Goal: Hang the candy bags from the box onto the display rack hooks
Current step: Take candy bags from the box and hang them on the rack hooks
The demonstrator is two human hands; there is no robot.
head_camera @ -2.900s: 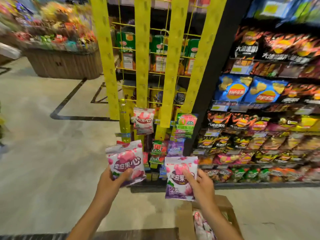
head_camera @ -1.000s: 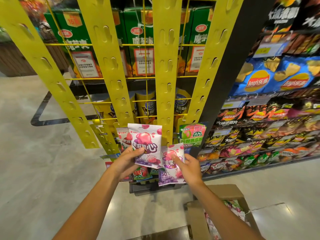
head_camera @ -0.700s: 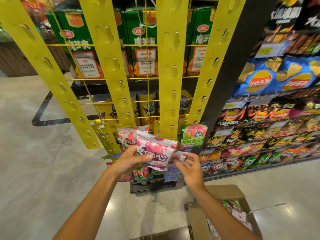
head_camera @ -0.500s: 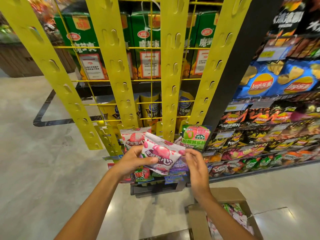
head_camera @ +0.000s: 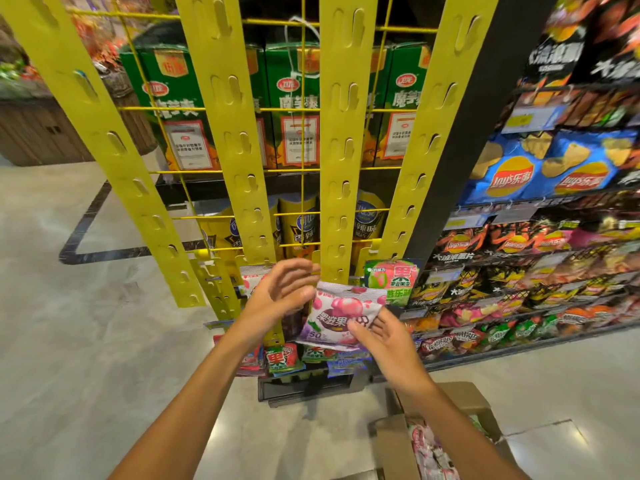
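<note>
A pink-and-purple candy bag sits in front of the lower end of the yellow display rack strips. My right hand grips its lower right corner, thumb on the front. My left hand is at the bag's upper left edge with fingers spread, holding nothing. A green candy bag hangs on the rack to the right, and a white one is partly hidden behind my left hand. More bags hang lower down. The cardboard box stands on the floor at bottom right with candy bags inside.
Shelves of crisp packets fill the right side. Green cartons and yellow cans stand behind the wire grid. The rack's black base sits on the floor below my hands. A wooden stand is far left.
I stepped close to the rack. I brought the two bags together at the third strip's lower end. My left hand let go of its bag and spread; my right hand now grips the bag.
</note>
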